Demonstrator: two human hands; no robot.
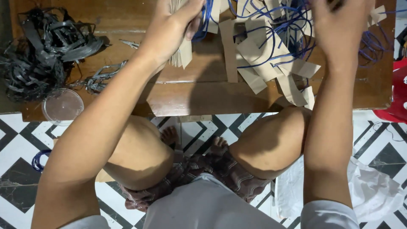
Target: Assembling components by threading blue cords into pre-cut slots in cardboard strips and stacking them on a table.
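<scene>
Your left hand [171, 27] fingers pinch a paper stack [182, 53]; right hand [341, 25] grip unclear. Tangled blue cords [275, 29] could snag, dragging strips off the worktop [203, 95].

Your low brown wooden table [199, 95] carries everything. Under your right hand [339, 25]: heap of tan paper strips [254, 55] tangled with blue cords [280, 25]. Beside your left hand [174, 25], further left: grey metal bits [101, 78], then a black strap tangle [46, 46]. Clear round lid [62, 106] sits at the table's near-left edge.
</scene>
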